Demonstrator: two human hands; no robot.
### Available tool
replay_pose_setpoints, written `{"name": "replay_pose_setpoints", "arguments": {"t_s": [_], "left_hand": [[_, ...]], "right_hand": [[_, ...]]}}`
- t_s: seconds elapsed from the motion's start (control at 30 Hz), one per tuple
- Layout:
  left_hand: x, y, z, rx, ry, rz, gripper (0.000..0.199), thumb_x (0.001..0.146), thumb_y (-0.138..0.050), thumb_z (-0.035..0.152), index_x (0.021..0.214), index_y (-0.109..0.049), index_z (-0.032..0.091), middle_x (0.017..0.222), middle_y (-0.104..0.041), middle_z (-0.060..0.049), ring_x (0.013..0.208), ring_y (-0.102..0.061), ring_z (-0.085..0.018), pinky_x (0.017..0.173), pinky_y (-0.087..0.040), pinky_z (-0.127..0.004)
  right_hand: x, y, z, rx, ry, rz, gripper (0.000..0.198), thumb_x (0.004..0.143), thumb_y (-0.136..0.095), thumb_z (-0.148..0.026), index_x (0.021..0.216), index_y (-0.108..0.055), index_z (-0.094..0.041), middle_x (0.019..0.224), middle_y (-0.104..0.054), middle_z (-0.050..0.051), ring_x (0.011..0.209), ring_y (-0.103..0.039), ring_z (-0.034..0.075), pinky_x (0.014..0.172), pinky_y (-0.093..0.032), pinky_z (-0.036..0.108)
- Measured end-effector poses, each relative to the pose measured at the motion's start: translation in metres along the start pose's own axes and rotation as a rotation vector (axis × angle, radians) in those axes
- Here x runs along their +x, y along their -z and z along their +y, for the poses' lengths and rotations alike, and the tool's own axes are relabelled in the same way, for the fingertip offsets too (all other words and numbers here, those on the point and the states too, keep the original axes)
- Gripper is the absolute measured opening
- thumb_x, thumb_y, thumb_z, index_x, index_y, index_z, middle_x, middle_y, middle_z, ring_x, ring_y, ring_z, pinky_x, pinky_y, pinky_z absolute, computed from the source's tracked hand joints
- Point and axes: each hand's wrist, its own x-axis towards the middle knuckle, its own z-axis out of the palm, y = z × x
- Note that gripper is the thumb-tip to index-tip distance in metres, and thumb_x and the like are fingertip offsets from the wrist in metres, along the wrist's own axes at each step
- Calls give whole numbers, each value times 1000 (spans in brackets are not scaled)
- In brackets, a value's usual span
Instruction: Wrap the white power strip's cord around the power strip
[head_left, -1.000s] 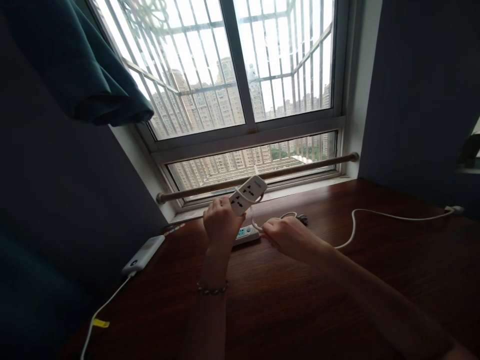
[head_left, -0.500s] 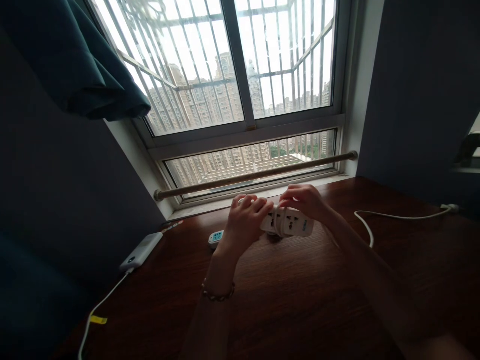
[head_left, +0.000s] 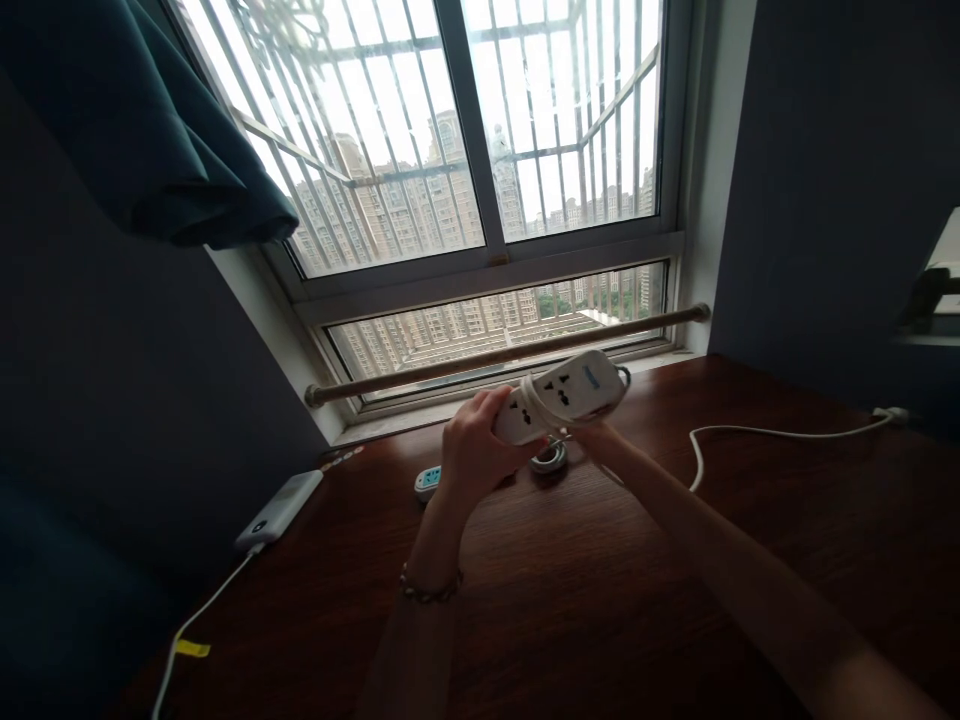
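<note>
My left hand (head_left: 474, 448) grips the left end of a white power strip (head_left: 574, 390), held tilted above the dark wooden desk (head_left: 600, 600). Its own white cord is wrapped around its middle in a few turns. Under the strip, my right hand (head_left: 592, 436) has its fingers closed on the cord, and a small loop of cord (head_left: 549, 458) hangs toward the desk. A bracelet (head_left: 427, 590) circles my left wrist.
A second power strip with a blue end (head_left: 429, 481) lies on the desk behind my left hand. A white power bank (head_left: 279, 510) with a cable lies at left. Another white cable (head_left: 780, 434) runs right to a plug (head_left: 891, 412). A wooden rod (head_left: 510, 352) spans the window.
The strip rose from low in front of both hands and now tilts up to the right. My right hand left the strip's top and went underneath with the cord.
</note>
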Motion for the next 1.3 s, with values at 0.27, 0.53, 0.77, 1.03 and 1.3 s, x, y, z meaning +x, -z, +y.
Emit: {"name": "replay_pose_setpoints", "arguments": {"t_s": [0.27, 0.53, 0.77, 1.03, 1.3], "left_hand": [[8, 7, -42, -268, 610, 90, 53, 56, -69, 61, 91, -60, 21, 79, -67, -2, 74, -63, -23, 62, -44, -29], [9, -6, -71, -519, 795, 64, 60, 47, -81, 35, 97, -54, 14, 96, -65, -11, 84, -64, -23, 69, -49, -31], [2, -7, -37, 225, 405, -96, 65, 59, -71, 24, 119, -48, 22, 110, -59, -8, 99, -57, -28, 79, -45, -36], [-8, -30, -3, 286, 264, -223, 56, 64, -64, 30, 116, -46, 19, 103, -60, -10, 92, -59, -28, 74, -45, -35], [-13, -32, 9, 261, 273, -332, 41, 71, -56, 45, 102, -51, 19, 94, -64, -10, 81, -63, -30, 65, -45, -36]], "right_hand": [[-8, 32, -16, -800, -129, -120, 33, 63, -75, -26, 90, -63, -13, 85, -67, 14, 82, -62, 28, 66, -39, 30], [-25, 46, -71, -1042, 278, -173, 25, 93, -42, -33, 84, -61, -19, 85, -65, 4, 77, -58, 16, 62, -30, 26], [-33, 43, -82, -1182, 701, 192, 22, 93, -45, -30, 86, -61, -18, 75, -62, 1, 71, -55, 13, 59, -27, 26], [-43, 42, -92, -1227, 811, 37, 19, 93, -43, -20, 83, -59, -17, 74, -61, 1, 70, -52, 14, 58, -27, 28], [-46, 37, -93, -1133, 756, -159, 15, 90, -45, -20, 82, -58, -17, 76, -61, 2, 73, -53, 15, 61, -29, 27]]}}
